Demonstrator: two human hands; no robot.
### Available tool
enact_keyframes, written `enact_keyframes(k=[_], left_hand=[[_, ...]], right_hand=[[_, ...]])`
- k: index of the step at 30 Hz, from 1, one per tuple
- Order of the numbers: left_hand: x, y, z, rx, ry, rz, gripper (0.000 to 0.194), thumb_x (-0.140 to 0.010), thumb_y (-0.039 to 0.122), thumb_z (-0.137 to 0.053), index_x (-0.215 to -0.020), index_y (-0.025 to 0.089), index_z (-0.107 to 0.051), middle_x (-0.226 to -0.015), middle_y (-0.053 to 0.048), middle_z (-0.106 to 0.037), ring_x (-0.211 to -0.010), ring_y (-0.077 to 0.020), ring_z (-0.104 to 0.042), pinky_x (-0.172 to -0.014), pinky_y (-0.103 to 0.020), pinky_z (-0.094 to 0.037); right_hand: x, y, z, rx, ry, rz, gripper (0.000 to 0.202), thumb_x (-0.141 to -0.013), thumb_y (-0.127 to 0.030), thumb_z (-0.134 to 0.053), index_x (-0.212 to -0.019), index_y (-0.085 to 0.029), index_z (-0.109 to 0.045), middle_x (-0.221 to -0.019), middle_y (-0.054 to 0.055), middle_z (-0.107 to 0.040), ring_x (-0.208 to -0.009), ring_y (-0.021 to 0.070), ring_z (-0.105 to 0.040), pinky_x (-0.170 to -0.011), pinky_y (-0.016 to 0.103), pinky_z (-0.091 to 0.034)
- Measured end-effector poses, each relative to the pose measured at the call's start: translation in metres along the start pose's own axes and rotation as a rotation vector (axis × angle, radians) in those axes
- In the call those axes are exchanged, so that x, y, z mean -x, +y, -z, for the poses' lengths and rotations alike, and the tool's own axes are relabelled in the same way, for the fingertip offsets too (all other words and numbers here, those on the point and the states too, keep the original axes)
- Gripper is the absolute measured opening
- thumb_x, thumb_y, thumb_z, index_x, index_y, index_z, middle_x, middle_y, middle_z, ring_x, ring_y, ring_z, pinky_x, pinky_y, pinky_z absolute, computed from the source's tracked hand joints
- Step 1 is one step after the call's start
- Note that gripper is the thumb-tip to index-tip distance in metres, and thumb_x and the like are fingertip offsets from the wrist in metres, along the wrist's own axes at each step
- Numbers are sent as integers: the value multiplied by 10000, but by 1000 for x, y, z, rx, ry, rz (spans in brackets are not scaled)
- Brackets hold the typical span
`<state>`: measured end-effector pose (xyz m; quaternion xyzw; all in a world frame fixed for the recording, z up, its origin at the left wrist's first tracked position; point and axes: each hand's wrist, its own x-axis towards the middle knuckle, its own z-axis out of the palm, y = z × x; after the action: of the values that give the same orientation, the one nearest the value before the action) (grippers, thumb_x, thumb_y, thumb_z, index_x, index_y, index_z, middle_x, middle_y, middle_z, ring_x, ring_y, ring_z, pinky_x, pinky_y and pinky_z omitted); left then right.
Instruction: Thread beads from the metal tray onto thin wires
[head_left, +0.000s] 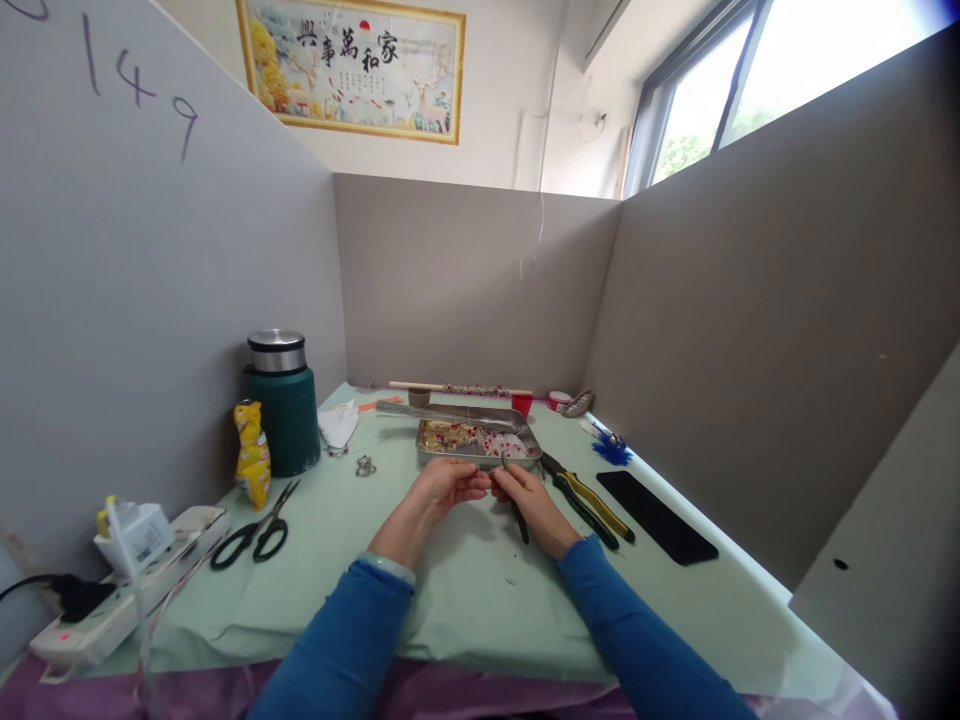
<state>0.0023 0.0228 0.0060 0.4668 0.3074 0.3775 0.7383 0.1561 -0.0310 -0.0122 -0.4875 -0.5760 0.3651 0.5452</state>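
Observation:
My left hand (450, 487) is in front of the metal tray (534, 452), its fingers pressed together around something too small to make out. Close beside it on the right, my right hand (526, 497) is wrapped round a slim dark-handled tool (519, 522), whose tip points up toward the tray. The fingertips of both hands nearly meet. In the tray lie gold, red and clear beads (480, 440), with thin metal rods (450, 413) across its top.
Yellow-and-black pliers (600, 508) and a black phone-like slab (658, 515) lie at right. Scissors (259, 530), a green flask (283, 420), a yellow packet (253, 455) and a power strip (127, 590) are at left. Grey partitions (472, 280) surround the table.

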Motion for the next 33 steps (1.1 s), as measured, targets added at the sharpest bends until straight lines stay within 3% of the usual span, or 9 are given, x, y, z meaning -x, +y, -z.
enact_keyframes(k=[7,12,14,19,24,30,33], left_hand=[[2,2,4,142,54,24,65,-731,126,-606,-745,66,-626,-783,-128,-678,-715,-176,-655,-729,-286,-540],[1,2,4,136,76,-24,57,-738,125,-591,-727,72,-611,-747,-123,-673,-688,-177,-655,-691,-286,-541],[0,2,5,128,83,-44,53,-739,119,-584,-722,75,-606,-725,-117,-671,-677,-177,-654,-672,-282,-541],[2,3,3,146,75,-49,41,-743,106,-576,-732,76,-602,-700,-103,-667,-650,-158,-650,-653,-264,-538],[5,8,-4,8,124,-106,71,-761,108,-562,-698,78,-576,-659,-102,-657,-558,-132,-628,-576,-241,-529],[4,11,-10,-162,235,-202,80,-768,91,-535,-693,106,-512,-588,-71,-632,-486,-131,-607,-483,-236,-506],[2,10,-10,-195,264,-209,84,-773,67,-502,-702,111,-494,-584,-57,-625,-467,-126,-598,-458,-236,-498]], right_hand=[[7,3,3,271,131,-65,505,-833,-582,-363,-744,-148,-605,-763,71,-642,-720,186,-575,-658,280,-416],[18,2,4,676,190,-9,458,-823,-583,-389,-651,-190,-550,-671,35,-609,-670,195,-551,-589,271,-344],[23,4,5,722,202,-6,417,-847,-537,-375,-687,-196,-553,-695,37,-617,-685,197,-558,-598,269,-338],[25,6,9,589,119,-29,369,-884,-460,-335,-828,-195,-585,-786,41,-648,-741,182,-584,-649,255,-365],[12,-4,8,708,107,-23,474,-875,-535,-314,-731,-187,-602,-710,44,-638,-664,179,-570,-596,256,-340],[-1,-16,0,687,-144,-33,591,-888,-564,-233,-645,-173,-604,-551,30,-592,-550,160,-529,-545,249,-318],[-1,-13,-4,694,-114,-2,569,-904,-516,-232,-644,-170,-600,-589,35,-602,-572,155,-528,-546,241,-315]])
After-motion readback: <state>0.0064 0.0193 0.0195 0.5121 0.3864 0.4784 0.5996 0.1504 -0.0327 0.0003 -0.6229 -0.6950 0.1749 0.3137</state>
